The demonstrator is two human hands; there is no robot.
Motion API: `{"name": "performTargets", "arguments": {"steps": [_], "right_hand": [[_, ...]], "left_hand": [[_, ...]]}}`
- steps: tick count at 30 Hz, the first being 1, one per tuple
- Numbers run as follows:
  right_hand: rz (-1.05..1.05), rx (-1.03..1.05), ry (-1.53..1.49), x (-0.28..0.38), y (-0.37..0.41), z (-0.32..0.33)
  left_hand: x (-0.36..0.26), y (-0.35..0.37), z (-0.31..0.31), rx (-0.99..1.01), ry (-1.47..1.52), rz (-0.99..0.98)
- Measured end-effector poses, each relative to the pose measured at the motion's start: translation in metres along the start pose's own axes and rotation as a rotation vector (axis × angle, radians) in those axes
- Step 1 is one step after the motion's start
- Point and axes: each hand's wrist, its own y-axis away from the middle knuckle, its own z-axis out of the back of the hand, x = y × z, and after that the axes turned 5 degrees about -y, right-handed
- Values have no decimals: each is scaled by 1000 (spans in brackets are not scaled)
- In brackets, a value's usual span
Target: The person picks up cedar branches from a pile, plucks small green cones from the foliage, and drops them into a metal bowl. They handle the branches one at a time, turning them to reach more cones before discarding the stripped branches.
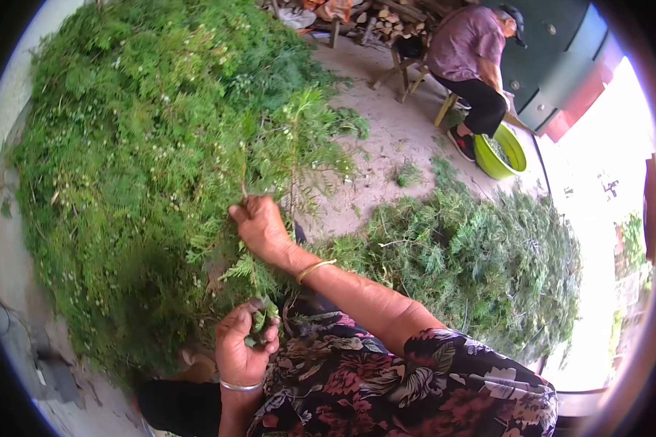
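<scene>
Floor (386, 135) bears greenery (131, 153) beside hands (261, 224) gripping sprigs (265, 316).

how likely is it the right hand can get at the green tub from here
Probably not: the right hand is over at the big pile of greenery, while the green tub looks well beyond arm's reach, across the floor and beside the seated person.

Greens (263, 317) in L hand (245, 345) — pt. hidden.
</scene>
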Motion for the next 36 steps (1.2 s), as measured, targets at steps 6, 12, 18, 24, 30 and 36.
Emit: {"name": "performTargets", "arguments": {"steps": [6,12,18,24,30,36], "right_hand": [[21,-20,-44,1,2,5],[51,-44,-60,-3,4,2],[67,-14,-90,-7,-2,1],[0,3,-5,-4,3,2],[-7,40,7,-3,0,0],[-29,40,16,4,3,1]], "left_hand": [[11,-12,-6,-74,-93,94],[13,-13,-26,-78,-263,53],[13,-8,-24,-129,-222,26],[7,7,-25,-52,-276,9],[1,11,-28,-12,-87,52],[-3,5,-33,-102,-75,109]]}}
